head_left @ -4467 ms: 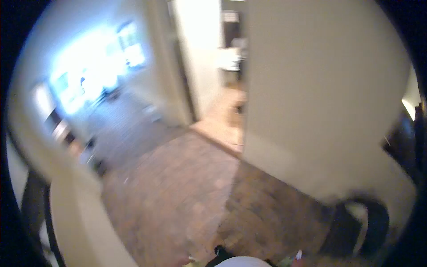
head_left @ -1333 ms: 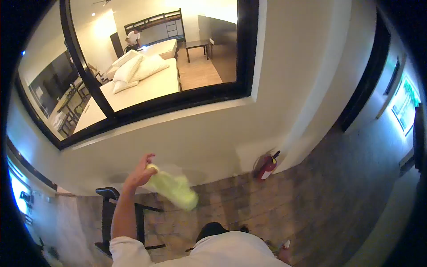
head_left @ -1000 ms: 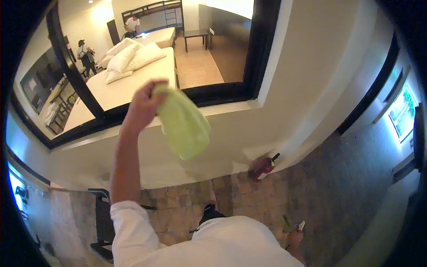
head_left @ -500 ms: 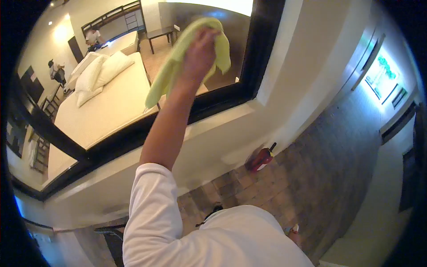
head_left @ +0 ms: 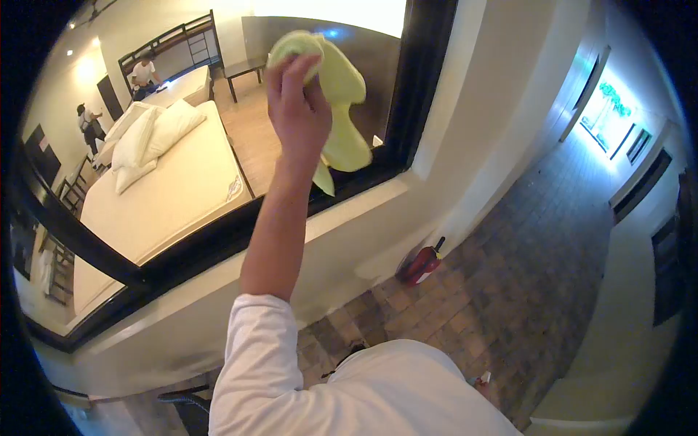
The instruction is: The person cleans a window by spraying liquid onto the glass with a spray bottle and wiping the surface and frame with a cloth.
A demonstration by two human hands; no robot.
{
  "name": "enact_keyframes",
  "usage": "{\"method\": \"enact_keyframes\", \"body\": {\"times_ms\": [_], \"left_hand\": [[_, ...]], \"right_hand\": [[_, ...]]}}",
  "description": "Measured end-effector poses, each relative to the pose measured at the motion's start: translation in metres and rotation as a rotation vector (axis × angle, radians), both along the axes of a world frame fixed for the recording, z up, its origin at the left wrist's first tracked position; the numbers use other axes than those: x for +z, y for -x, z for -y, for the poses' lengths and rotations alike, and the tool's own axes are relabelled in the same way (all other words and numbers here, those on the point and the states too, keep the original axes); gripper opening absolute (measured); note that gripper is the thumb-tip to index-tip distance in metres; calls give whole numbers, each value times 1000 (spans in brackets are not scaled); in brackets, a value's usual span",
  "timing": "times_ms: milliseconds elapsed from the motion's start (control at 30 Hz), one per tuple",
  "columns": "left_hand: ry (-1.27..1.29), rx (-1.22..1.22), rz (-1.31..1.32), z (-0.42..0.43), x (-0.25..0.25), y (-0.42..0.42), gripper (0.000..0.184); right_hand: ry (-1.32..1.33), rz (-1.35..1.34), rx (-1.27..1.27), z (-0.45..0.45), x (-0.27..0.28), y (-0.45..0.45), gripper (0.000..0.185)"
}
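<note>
My left hand (head_left: 299,109) is raised against the window glass with its fingers wrapped round a yellow-green cloth (head_left: 345,109). Part of the cloth is bunched above the fingers and the rest hangs to the right, its lower tip near the black window frame (head_left: 356,182). Low on the right, my right hand (head_left: 480,383) is small and partly hidden behind my white shirt. A small white tip (head_left: 486,377) sticks up from it; the rest of that item cannot be made out.
A red fire extinguisher (head_left: 423,266) stands on the tiled floor by the wall. A black chair (head_left: 190,407) is at the lower left. Through the glass show a bed (head_left: 174,196) with pillows, a dark table (head_left: 243,69) and two people. A corridor runs off right.
My left hand has risen from low beside the wall to the glass with the cloth, then shifted slightly left. The view has turned, showing more corridor at the right.
</note>
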State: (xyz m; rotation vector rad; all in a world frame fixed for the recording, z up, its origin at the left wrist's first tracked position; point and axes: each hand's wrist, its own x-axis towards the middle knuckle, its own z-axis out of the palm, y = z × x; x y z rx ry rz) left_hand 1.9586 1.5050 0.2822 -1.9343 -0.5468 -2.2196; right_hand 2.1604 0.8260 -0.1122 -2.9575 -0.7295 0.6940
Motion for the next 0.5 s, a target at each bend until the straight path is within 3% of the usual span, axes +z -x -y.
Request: {"method": "enact_keyframes", "body": {"times_ms": [67,167,300,433,500], "left_hand": [[-71,23,6,-17,26,-3,33],[-26,-34,-35,-51,20,-32,37],[361,-262,-406,-25,-30,-47,29],[737,-611,5,103,-79,24,20],[922,-634,232,149,-119,80,21]], "right_hand": [[-10,0,7,-4,1,-1,35],[-17,-3,24,-6,3,-4,33],[-41,-9,46,-12,1,-4,32],[-63,-25,101,-17,-4,-13,30],[-79,-36,125,-18,-10,-17,29]]}}
